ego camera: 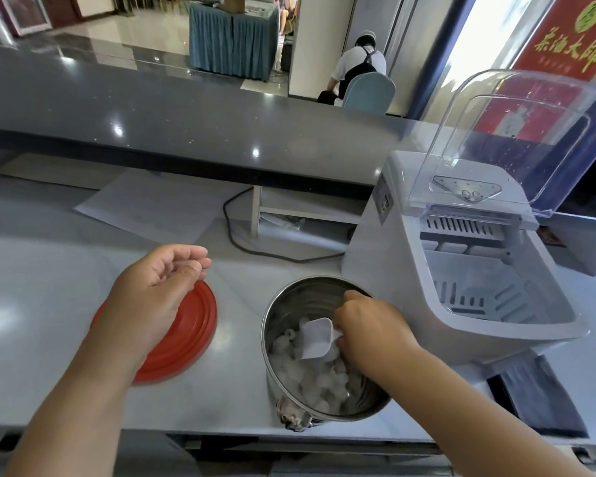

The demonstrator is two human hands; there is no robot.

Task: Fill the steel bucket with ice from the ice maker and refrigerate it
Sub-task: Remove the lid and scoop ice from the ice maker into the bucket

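A round steel bucket stands near the counter's front edge, partly filled with white ice pieces. My right hand reaches inside it, gripping a small white plastic scoop tipped down over the ice. To the right stands the white ice maker, its clear lid raised; its inner basket shows no ice. My left hand hovers over a red lid lying flat left of the bucket, fingers loosely curled, holding nothing.
A black power cord loops behind the bucket. A sheet of paper lies at the back left of the pale counter. A dark raised bar ledge runs behind. A seated person is beyond it.
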